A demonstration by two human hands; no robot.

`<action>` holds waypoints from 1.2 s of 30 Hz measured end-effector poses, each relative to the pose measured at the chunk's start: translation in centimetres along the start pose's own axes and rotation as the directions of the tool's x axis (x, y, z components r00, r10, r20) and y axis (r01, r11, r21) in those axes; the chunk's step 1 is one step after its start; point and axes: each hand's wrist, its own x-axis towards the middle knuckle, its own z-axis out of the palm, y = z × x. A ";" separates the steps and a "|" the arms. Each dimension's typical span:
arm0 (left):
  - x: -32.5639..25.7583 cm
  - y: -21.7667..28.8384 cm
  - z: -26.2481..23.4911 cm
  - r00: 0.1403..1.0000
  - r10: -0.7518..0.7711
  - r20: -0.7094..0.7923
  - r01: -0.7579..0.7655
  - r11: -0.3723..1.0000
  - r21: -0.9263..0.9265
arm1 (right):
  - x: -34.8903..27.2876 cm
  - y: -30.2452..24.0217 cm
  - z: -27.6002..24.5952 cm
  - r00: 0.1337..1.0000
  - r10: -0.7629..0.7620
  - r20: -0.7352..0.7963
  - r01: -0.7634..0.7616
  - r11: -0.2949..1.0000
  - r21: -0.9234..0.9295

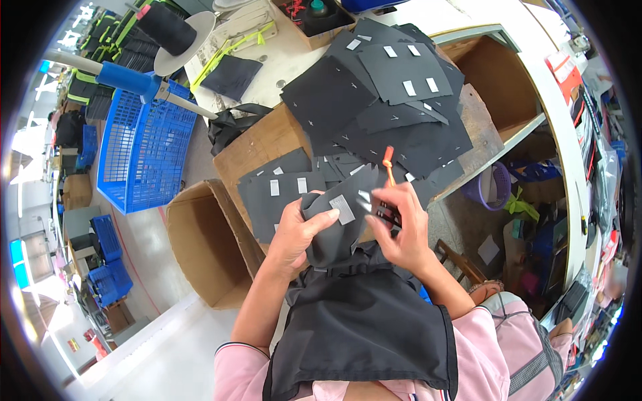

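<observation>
Fabric: grey piece [328, 242], bent over into a fold, held up above the lap at the near edge of the work, with a pale label [342, 209] on its face.
Left hand [292, 234]: closed on the grey piece, thumb pressed flat over the label, fingers curled behind the cloth (their tips were mostly hidden).
Right hand [406, 230]: partly curled, thumb and forefinger on either side of a small dark tool [386, 215], which it gripped just right of the fabric; blur left it unclear whether the tool touched the cloth.
Orange cord: a short bright length [388, 164] stood at the far side of the right hand (whether tied to the tool, one could not tell).
Big pile: dark flat pieces [328, 93] lay overlapping at the far side, a panel with four pale labels [400, 83] on top.
Small stack: more grey labelled pieces [254, 197] lay left of the left hand.
Left side: an open cardboard box [190, 220] stood near, a blue plastic basket [150, 144] farther off, and a black thread cone [167, 30] at the far left.
Right side: a purple basket [503, 179] sat below the white tabletop [461, 17].
Lap: a black apron [364, 327] covered it.
</observation>
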 end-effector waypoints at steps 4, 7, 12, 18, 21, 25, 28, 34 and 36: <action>-0.1 0.2 0.3 0.998 0.057 0.037 -0.059 0.996 0.063 | -0.2 -0.2 -0.2 0.981 -0.174 0.090 0.188 0.965 -0.183; -0.2 0.2 0.5 0.997 0.070 0.042 -0.076 0.987 0.142 | 0.1 0.1 -0.3 0.959 -0.246 0.140 0.275 0.926 -0.260; -0.2 0.4 0.6 0.995 0.097 0.028 -0.100 0.973 0.207 | -0.4 0.6 0.9 0.996 -0.086 0.036 0.088 0.994 -0.062; -0.4 0.1 0.4 0.995 0.104 -0.007 -0.100 0.977 0.190 | -0.9 0.1 0.3 0.999 -0.004 0.054 0.002 0.999 0.045; -0.3 0.1 0.3 0.993 0.117 0.012 -0.116 0.965 0.234 | -0.8 -0.3 0.2 0.990 -0.084 0.117 0.096 0.990 -0.100; -0.5 0.6 0.4 0.993 0.121 -0.007 -0.111 0.927 0.359 | -0.3 -0.1 -0.3 0.969 -0.200 0.148 0.230 0.948 -0.219; -0.7 0.6 0.3 0.993 0.117 -0.016 -0.103 0.924 0.369 | -0.2 0.0 -0.1 0.956 -0.262 0.131 0.286 0.933 -0.220; -0.8 0.7 0.0 0.998 0.060 0.017 -0.062 0.939 0.338 | 0.5 0.4 -0.3 0.922 -0.353 0.158 0.380 0.904 -0.197; -0.8 0.8 0.0 0.998 0.050 0.033 -0.058 0.944 0.323 | 0.6 0.5 -0.4 0.903 -0.400 0.160 0.425 0.887 -0.183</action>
